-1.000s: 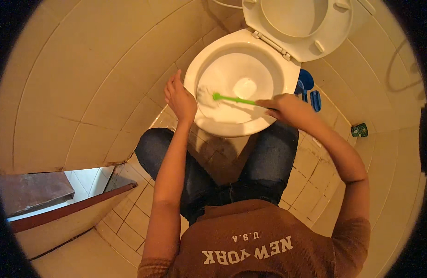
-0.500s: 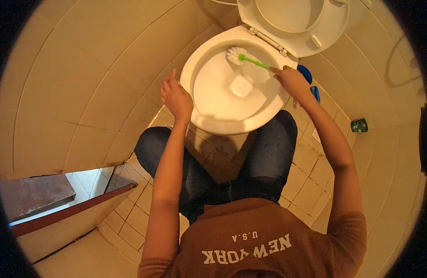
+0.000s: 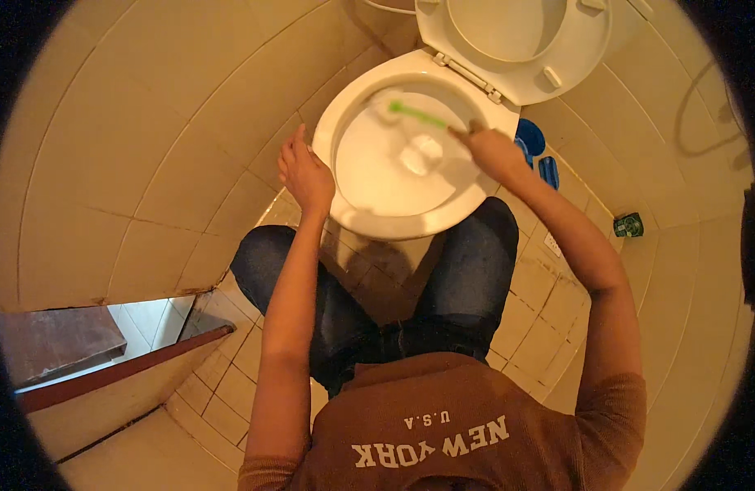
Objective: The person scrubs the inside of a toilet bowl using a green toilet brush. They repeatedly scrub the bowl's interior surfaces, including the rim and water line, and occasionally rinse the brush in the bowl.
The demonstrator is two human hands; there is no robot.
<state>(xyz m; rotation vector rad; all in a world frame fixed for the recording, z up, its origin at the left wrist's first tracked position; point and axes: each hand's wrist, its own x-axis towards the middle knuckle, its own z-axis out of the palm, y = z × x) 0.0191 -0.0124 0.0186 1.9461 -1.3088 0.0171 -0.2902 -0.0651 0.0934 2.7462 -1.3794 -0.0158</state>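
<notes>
My right hand [image 3: 493,153] grips a toilet brush [image 3: 420,115] by its green handle, over the right part of the white toilet bowl [image 3: 381,226]. The brush's round white head, smeared by motion, lies against the inner wall at the bowl's far left. Just outside the left rim is my left hand [image 3: 307,177], empty, its fingers stretched out and apart. Whether it touches the rim I cannot tell. The toilet seat [image 3: 586,49] is raised on its hinges at the back.
Tiled wall [image 3: 148,164] rises close on the left. Blue plastic items [image 3: 548,172] stand on the floor right of the toilet, and a small green packet [image 3: 628,225] lies by the right wall. A low reddish-brown ledge [image 3: 132,367] runs at the lower left.
My right hand has moved left over the bowl, carrying the brush head left along the inner wall. My left hand keeps its place beside the rim. The whole view has shifted slightly.
</notes>
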